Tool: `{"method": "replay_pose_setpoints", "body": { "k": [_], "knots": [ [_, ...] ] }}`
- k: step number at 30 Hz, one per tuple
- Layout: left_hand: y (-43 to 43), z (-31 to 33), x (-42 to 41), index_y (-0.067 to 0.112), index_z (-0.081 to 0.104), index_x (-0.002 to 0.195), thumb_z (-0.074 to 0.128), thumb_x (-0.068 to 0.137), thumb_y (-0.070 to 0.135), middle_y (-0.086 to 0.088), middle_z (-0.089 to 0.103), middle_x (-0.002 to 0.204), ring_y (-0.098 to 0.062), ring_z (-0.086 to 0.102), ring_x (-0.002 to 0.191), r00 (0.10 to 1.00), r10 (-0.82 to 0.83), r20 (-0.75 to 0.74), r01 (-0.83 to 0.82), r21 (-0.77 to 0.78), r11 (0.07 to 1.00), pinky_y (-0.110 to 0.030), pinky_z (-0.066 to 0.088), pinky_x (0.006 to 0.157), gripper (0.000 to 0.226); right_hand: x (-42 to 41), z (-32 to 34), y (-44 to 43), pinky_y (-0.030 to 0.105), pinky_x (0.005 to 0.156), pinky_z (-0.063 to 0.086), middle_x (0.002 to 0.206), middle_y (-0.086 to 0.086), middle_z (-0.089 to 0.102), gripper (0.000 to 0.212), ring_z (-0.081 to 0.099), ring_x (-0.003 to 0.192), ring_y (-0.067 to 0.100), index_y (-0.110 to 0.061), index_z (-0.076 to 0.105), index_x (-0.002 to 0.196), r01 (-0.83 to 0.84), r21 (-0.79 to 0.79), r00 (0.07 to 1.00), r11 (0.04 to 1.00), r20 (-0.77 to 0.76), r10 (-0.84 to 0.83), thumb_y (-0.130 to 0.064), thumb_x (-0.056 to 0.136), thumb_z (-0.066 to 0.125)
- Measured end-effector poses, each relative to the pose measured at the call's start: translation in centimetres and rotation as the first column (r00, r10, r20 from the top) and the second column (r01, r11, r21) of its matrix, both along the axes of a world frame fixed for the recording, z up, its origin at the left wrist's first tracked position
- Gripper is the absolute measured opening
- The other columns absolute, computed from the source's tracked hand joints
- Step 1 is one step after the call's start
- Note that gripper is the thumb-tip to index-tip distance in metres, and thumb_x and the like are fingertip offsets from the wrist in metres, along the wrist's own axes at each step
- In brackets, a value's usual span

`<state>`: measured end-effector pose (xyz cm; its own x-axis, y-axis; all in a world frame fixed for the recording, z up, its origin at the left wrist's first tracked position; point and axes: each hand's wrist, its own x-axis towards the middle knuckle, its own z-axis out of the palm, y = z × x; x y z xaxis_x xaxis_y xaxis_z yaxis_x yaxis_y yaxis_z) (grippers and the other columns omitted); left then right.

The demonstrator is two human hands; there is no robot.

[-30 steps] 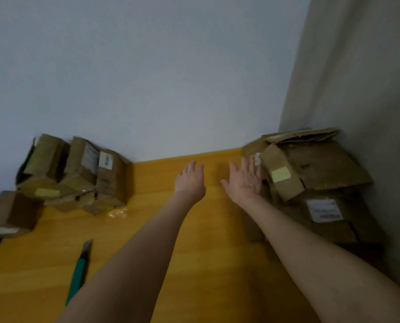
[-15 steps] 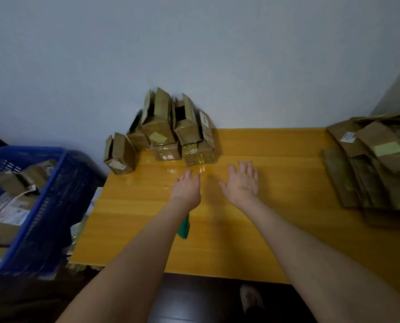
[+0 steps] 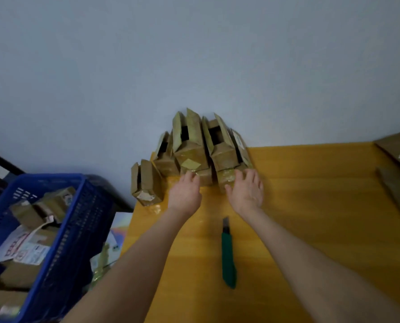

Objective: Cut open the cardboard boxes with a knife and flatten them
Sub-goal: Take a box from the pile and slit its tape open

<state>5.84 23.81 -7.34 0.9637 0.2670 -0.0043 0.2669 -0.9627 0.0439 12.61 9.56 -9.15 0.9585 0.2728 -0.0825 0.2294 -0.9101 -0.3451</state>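
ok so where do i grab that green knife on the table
Take the green knife by its long green handle, around the middle, coming down from above with the right hand, which looks nearer. It lies flat on the table, with the metal blade at the far end pointing towards the boxes, so stay behind that tip.

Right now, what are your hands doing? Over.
Both open: left hand, right hand, at the stacked brown cardboard boxes. Untouched green-handled utility knife on yellow wooden table. Nothing blocking.
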Motion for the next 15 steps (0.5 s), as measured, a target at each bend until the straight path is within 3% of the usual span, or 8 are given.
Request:
{"method": "replay_pose_setpoints", "body": {
  "k": [3,6,9,11,13,15],
  "knots": [
    [3.1,1.5,2.4,0.010,0.051,0.124,0.052,0.093,0.023,-0.008,0.049,0.123,-0.025,0.052,0.109,0.972,0.042,0.232,-0.033,-0.046,0.998,-0.031,0.050,0.070,0.034,2.5,1.4,2.5,0.037,0.103,0.035,0.138,0.011,0.038,0.050,0.036,0.127,0.026,-0.018,0.039,0.139,0.036,0.049,0.994,0.998,0.104,-0.041,-0.043,0.096,0.048],
    [5.8,3.2,5.0,0.010,0.046,0.130,0.056,0.093,0.035,-0.009,0.047,0.128,-0.024,0.051,0.115,0.921,0.240,0.307,-0.174,-0.226,0.958,-0.032,0.050,0.077,0.046,4.3,3.0,5.3,0.035,0.099,0.037,0.134,0.009,0.041,0.050,0.039,0.122,0.025,-0.018,0.044,0.137,0.023,0.084,0.981,0.996,0.189,-0.039,-0.046,0.095,0.048],
    [8.2,4.7,7.8,0.010,0.034,0.144,0.056,0.091,0.050,-0.011,0.040,0.143,-0.028,0.046,0.127,0.893,0.406,0.196,-0.284,-0.455,0.844,-0.041,0.049,0.094,0.070,5.2,4.4,8.2,0.033,0.095,0.040,0.132,0.005,0.044,0.049,0.041,0.119,0.023,-0.019,0.047,0.136,-0.001,0.081,0.971,0.997,0.240,-0.018,-0.047,0.096,0.048],
    [9.7,5.0,9.4,0.009,0.027,0.149,0.055,0.089,0.055,-0.013,0.034,0.150,-0.032,0.043,0.132,0.894,0.443,0.066,-0.326,-0.584,0.743,-0.049,0.044,0.103,0.081,5.5,5.0,10.3,0.029,0.084,0.045,0.132,0.003,0.046,0.049,0.042,0.119,0.021,-0.020,0.047,0.136,-0.018,0.071,0.972,0.997,0.236,0.001,-0.049,0.096,0.046],
    [10.7,5.2,10.5,0.007,0.030,0.146,0.056,0.085,0.057,-0.016,0.039,0.148,-0.034,0.048,0.128,0.898,0.440,-0.010,-0.326,-0.687,0.649,-0.051,0.045,0.102,0.084,5.7,5.4,12.2,0.027,0.073,0.046,0.134,0.002,0.046,0.051,0.044,0.119,0.019,-0.021,0.045,0.137,-0.006,0.077,0.983,0.997,0.183,-0.008,-0.050,0.096,0.046],
    [11.6,5.5,10.9,0.002,0.039,0.140,0.058,0.083,0.055,-0.019,0.047,0.141,-0.034,0.052,0.122,0.915,0.403,-0.030,-0.289,-0.746,0.599,-0.044,0.047,0.100,0.080,5.8,5.6,13.8,0.030,0.073,0.046,0.135,0.003,0.047,0.052,0.044,0.121,0.021,-0.021,0.044,0.138,0.048,0.061,0.991,0.997,0.120,-0.055,-0.051,0.095,0.047]
  ]
}}
